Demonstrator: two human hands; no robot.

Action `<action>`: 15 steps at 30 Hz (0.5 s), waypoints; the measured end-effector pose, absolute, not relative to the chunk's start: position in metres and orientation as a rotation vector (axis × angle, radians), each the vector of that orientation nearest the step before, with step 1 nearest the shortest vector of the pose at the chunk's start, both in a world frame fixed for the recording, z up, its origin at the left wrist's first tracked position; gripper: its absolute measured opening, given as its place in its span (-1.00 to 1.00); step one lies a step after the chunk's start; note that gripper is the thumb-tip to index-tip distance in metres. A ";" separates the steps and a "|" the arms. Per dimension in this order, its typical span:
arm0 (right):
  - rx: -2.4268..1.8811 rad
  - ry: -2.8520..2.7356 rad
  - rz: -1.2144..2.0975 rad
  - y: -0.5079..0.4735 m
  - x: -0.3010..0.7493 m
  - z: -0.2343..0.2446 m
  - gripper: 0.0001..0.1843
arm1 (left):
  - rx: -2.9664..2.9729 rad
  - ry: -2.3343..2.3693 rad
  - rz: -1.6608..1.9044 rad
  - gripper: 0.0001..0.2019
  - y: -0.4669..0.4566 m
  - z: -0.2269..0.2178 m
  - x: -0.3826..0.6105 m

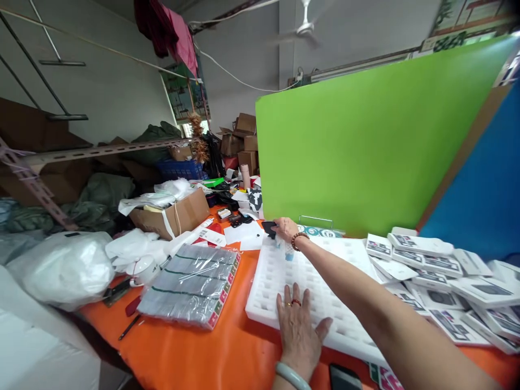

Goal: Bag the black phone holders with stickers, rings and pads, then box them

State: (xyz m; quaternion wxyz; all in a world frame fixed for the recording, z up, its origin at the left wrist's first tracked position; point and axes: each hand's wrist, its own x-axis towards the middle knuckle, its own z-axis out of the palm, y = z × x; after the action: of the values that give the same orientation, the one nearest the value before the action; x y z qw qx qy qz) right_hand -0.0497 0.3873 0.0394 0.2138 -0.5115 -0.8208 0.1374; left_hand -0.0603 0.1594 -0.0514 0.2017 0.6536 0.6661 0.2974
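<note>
My left hand [299, 326] lies flat, fingers spread, on the near edge of a white foam tray [325, 281] with many small square pockets, set on an orange table. My right arm reaches across the tray to its far left corner. There my right hand [285, 228] is closed around a small black object [268, 227] just past the tray's edge. A small clear item with a blue part [287, 252] lies on the tray below that hand.
Several white product boxes [447, 276] are heaped at the right. A plastic-wrapped bundle of flat packs [190, 284] lies left of the tray. A cardboard box [174, 214], white bags [65, 268] and clutter fill the left. A green board [365, 141] stands behind, and a black phone [344, 377] lies near the table edge.
</note>
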 end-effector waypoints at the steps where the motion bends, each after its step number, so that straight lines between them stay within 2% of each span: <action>1: -1.404 -2.259 0.360 0.385 -0.049 0.040 -0.79 | 1.819 1.861 0.816 -0.32 0.159 -0.050 -0.060; 6: -1.294 -2.198 0.244 0.349 -0.031 0.053 -0.74 | 1.820 1.845 0.797 -0.32 0.162 -0.045 -0.060; 10: -1.025 -2.149 0.207 0.307 -0.015 0.083 -0.73 | 1.797 1.802 0.909 -0.33 0.170 -0.051 -0.063; 12: -0.973 -1.991 0.350 0.289 0.000 0.100 -0.77 | 1.745 1.709 1.048 -0.38 0.171 -0.053 -0.067; 15: -1.014 -1.672 0.909 0.260 0.034 0.114 -0.83 | 1.422 1.477 1.360 -0.61 0.159 -0.047 -0.075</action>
State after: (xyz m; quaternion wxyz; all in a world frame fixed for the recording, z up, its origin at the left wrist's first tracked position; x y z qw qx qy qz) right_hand 0.0345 0.2597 0.1143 0.4727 -0.4143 -0.6833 0.3716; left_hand -0.0753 0.1595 -0.0472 0.3342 0.5448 0.5657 0.5210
